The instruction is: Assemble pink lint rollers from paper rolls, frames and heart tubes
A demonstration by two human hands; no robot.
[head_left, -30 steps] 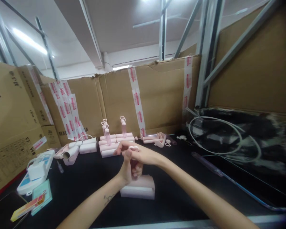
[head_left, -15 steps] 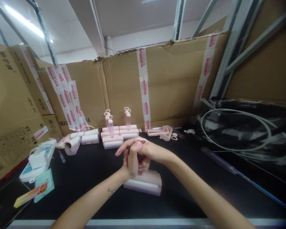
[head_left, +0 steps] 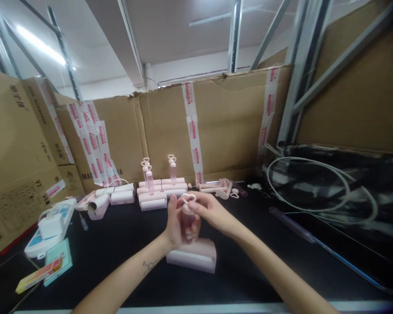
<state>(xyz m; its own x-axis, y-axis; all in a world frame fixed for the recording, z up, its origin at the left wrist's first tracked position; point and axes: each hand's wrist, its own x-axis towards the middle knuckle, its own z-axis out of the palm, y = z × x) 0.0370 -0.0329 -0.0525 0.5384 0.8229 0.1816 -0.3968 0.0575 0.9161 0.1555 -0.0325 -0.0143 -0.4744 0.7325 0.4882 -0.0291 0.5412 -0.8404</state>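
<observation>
While the left hand [head_left: 174,227] curls around the tube [head_left: 185,221], apparently to steady it upright, the right hand [head_left: 214,213] pinches its heart cap [head_left: 187,207] in a narrow grip, presumably for control. The tube is above the table [head_left: 131,244], near the case [head_left: 193,257]; whether they touch is hidden.

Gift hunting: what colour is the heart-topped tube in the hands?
The heart-topped tube is pink, best seen in the head view.
</observation>
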